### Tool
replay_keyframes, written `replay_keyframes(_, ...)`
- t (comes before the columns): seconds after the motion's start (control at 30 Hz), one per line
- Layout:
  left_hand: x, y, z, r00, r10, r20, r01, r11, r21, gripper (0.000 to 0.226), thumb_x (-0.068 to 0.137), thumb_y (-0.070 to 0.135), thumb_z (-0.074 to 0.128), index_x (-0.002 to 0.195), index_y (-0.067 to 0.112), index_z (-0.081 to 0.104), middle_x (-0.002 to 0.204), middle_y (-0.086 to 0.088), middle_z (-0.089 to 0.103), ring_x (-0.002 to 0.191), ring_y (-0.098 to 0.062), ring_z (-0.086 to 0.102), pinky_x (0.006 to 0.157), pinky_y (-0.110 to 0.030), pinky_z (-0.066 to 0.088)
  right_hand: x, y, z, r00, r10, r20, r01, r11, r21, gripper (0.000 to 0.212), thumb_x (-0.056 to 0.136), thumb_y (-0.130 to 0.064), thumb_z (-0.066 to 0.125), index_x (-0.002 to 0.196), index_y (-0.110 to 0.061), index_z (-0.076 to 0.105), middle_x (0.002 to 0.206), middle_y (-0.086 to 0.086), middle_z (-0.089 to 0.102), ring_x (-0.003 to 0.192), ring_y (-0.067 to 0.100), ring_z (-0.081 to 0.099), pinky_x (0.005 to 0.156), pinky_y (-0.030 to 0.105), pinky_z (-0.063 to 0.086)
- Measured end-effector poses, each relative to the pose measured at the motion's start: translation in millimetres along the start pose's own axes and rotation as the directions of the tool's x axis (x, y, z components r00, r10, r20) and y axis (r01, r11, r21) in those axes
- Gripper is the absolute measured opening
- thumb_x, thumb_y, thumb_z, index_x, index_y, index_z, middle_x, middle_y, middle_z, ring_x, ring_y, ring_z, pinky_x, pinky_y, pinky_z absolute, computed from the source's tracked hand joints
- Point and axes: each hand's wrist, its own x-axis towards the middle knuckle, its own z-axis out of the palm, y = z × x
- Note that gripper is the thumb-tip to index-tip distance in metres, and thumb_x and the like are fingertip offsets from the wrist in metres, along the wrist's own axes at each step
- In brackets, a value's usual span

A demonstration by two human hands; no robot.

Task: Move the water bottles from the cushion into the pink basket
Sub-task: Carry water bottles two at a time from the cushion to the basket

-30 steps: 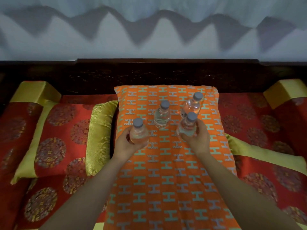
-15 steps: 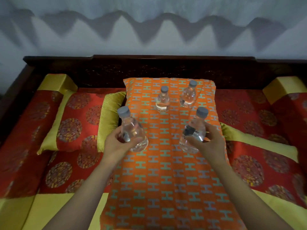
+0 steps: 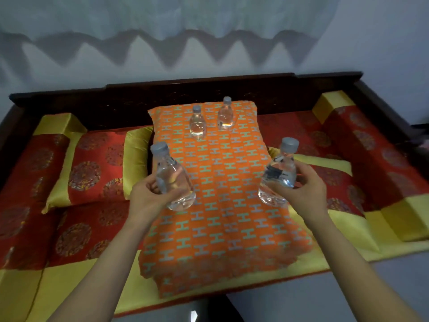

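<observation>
Above the orange cushion [image 3: 222, 205], two water bottles lifted clear, one gripped in the left hand [image 3: 148, 198], one in the right hand [image 3: 301, 191]; two more bottles [image 3: 197, 124] left standing at the far end, pink basket not visible, nothing delivered yet.

The room is dim, with a cool grey cast on the wall [image 3: 232, 61]. Light falls from above and in front, throwing a soft zigzag shadow of a curtain hem [image 3: 162, 17] across that wall. Small highlights glint in the clear bottles [image 3: 174, 180]. The whole frame is slightly soft, and the wide lens bows the daybed's dark wooden back [image 3: 130, 94] toward the corners.
</observation>
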Motion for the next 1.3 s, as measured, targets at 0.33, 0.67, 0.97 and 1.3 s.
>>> replay_keyframes(0.33, -69.4, 36.6, 57.3, 0.977, 0.074, 0.201, -0.081, 0.996, 0.028, 0.035, 0.06, 0.007, 0.088, 0.081, 0.026, 0.068, 0.067, 0.025, 0.07, 0.063, 0.011, 0.061, 0.057, -0.009, 0.047, -98.1, -20.3, -121.7, 0.964, 0.112, -0.241, -0.12, 0.993, -0.017, 0.061, 0.055, -0.031, 0.089, 0.11, -0.036, 0.063, 0.105, 0.001, 0.068, 0.094, 0.013, 0.066, 0.086, 0.042, 0.056)
replay_keyframes(0.67, -103.1, 60.7, 166.1, 0.936, 0.011, 0.352, -0.015, 1.0, 0.007, 0.039, 0.054, 0.023, 0.092, 0.087, 0.023, 0.073, 0.08, 0.01, 0.075, 0.074, -0.002, 0.066, 0.069, -0.026, 0.053, -168.3, -0.1, -247.4, 0.881, 0.264, -0.393, -0.27, 0.962, 0.04, 0.062, 0.06, -0.02, 0.089, 0.117, -0.019, 0.065, 0.112, 0.005, 0.068, 0.094, 0.012, 0.066, 0.075, 0.03, 0.057)
replay_keyframes(0.97, -161.7, 100.0, 343.9, 0.846, -0.053, 0.53, 0.077, 0.997, -0.023, 0.051, 0.037, 0.042, 0.089, 0.085, 0.031, 0.075, 0.087, 0.007, 0.076, 0.078, -0.007, 0.071, 0.063, -0.021, 0.055, -218.1, 47.1, -391.1, 0.786, 0.394, -0.477, -0.376, 0.916, 0.136, 0.053, 0.062, -0.011, 0.087, 0.107, -0.029, 0.066, 0.101, -0.004, 0.068, 0.09, 0.004, 0.063, 0.071, 0.02, 0.047)
replay_keyframes(1.3, -211.6, 140.5, 547.3, 0.772, -0.024, 0.635, 0.043, 0.999, -0.015, 0.061, 0.036, 0.037, 0.089, 0.092, 0.026, 0.071, 0.085, 0.011, 0.075, 0.077, -0.005, 0.071, 0.055, -0.016, 0.052, -213.0, 108.8, -545.9, 0.746, 0.372, -0.553, -0.36, 0.923, 0.136, 0.047, 0.059, -0.018, 0.087, 0.088, -0.045, 0.061, 0.102, -0.007, 0.065, 0.089, 0.004, 0.06, 0.069, 0.018, 0.045)
